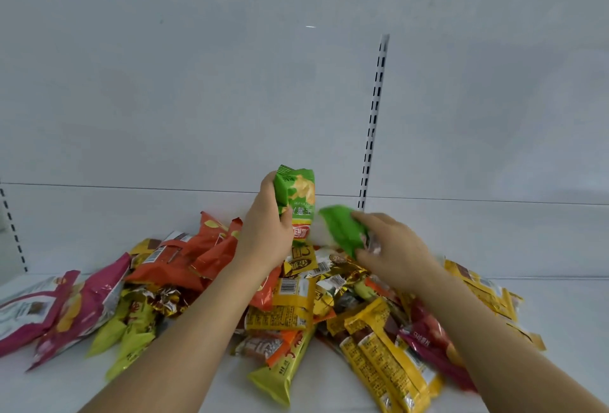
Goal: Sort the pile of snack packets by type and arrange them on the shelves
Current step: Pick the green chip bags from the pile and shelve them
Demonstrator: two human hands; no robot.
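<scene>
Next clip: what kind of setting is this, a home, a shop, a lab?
Most likely a shop or a mock retail setup. A white shelf with a plain back panel, a slotted upright rail for adjustable shelving, and a pile of snack packets point to it. Each hand holds a green chip packet.

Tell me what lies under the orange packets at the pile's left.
The orange packets rest on gold foil packets and a yellow packet peeking out behind. Their right end is hidden by the left hand, and whatever lies deeper beneath is covered.
</scene>
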